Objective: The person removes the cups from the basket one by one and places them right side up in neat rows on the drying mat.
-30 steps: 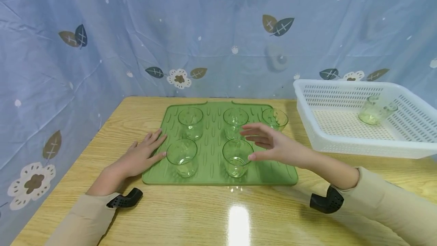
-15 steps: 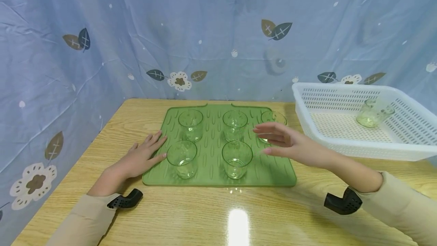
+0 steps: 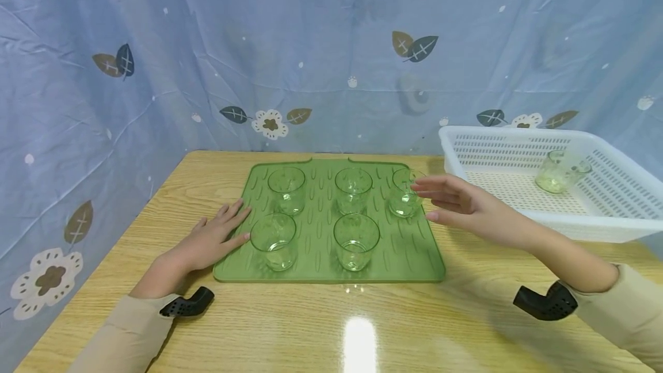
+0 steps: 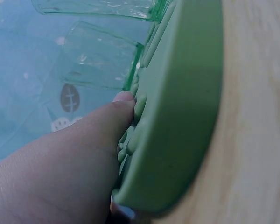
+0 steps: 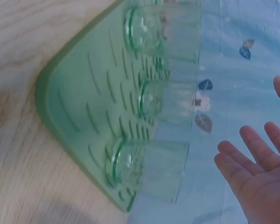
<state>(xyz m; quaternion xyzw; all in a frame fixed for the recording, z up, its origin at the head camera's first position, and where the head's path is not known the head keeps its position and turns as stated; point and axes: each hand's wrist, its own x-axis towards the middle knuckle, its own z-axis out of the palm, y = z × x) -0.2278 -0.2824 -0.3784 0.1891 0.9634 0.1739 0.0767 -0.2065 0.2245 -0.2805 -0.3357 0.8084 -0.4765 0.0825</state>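
My left hand [image 3: 209, 240] lies flat with fingers spread over the left edge of a ribbed green mat [image 3: 404, 258]; its thumb tip is close to the front left glass [image 3: 274, 240]. My right hand [image 3: 468, 209] hovers past the mat's right edge, fingers extended and thumb apart, holding nothing. In the head view its fingertips overlap the back right glass [image 3: 402, 199]. Upright on the mat are also a back left glass [image 3: 286, 189], a back middle glass [image 3: 354, 189] and a front middle glass [image 3: 356, 240]. The right wrist view shows the right palm [image 5: 270, 196] bare.
A white perforated plastic basket [image 3: 595, 226] stands at the right, with clear glassware [image 3: 553, 176] towards its back right. The wooden table [image 3: 279, 327] extends in front of the mat. A blue patterned curtain [image 3: 331, 27] hangs behind and at the left.
My right hand has moved right, from beside the front middle glass, past the back right glass, towards the basket. My left hand and the glasses on the mat have stayed in place.
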